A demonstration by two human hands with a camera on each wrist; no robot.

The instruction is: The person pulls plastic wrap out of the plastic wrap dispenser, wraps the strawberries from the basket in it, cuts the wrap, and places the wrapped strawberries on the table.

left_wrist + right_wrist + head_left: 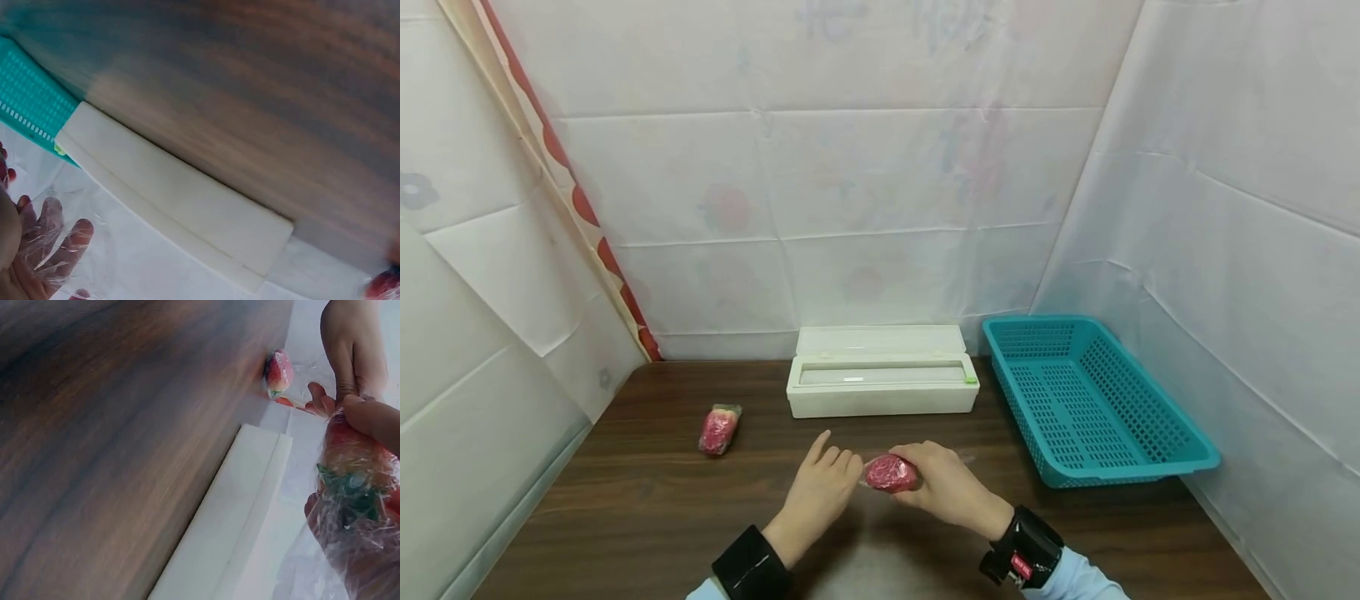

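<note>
A red strawberry-like fruit wrapped in clear film [891, 473] is held just above the dark wooden table [647, 517] at front centre. My right hand [919, 468] grips it from the right, fingers curled round it; the right wrist view shows the wrapped fruit [354, 482] with its green leaves close up. My left hand [839, 463] lies beside it on the left, fingers nearly straight, tips touching the film. Loose film covers its fingers [51, 232] in the left wrist view. A second wrapped fruit [720, 429] lies on the table to the left.
A white cling-film dispenser box [883, 383] with its lid up stands behind the hands. A teal plastic basket [1150, 417] sits at the right. White sheets wall in the table on three sides.
</note>
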